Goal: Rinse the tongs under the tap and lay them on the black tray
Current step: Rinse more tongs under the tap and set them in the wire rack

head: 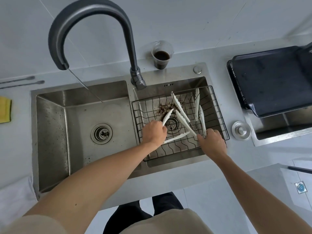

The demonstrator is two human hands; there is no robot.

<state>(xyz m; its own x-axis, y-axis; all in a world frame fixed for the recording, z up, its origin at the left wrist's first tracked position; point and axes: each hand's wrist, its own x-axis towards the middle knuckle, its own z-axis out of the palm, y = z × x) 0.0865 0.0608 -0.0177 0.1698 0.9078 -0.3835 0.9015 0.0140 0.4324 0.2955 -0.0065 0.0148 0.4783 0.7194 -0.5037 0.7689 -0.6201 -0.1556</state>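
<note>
Both hands work inside the right basin of a double steel sink (50, 141), where a black wire basket (217, 105) sits over the drain.

Left hand (154, 132): closed around the hinge end of one pair of white tongs (176, 138). The two arms of this pair spread from the fist, one pointing up toward the drain strainer, the other lying across the basket floor to the right.

Right hand (211, 141): fingers curled at the near right corner of the basket, closed on the near end of a second pair of white tongs (184, 123), whose arm runs diagonally up and left. Whether it also grips the pair just beside it cannot be told.

Further tongs: a third pair (179, 105) lies diagonally in the basket centre, crossing above the second pair. A fourth pair (196, 103) leans upright along the right side of the basket.

Surroundings:
- The tap (94, 17) arches high, with its spout over the left basin, well apart from the tongs. No water stream is discernible.
- Dark residue (164, 107) lies on the right basin floor above the drain.
- A clear cup of dark liquid (161, 55) stands behind the sink, near the tap base.
- The black tray (270, 80) rests on the counter to the right, well apart from both hands.
- A round metal sink plug (241, 130) lies between the basket and the tray.
- A yellow sponge (5, 109) lies at the far left edge.
</note>
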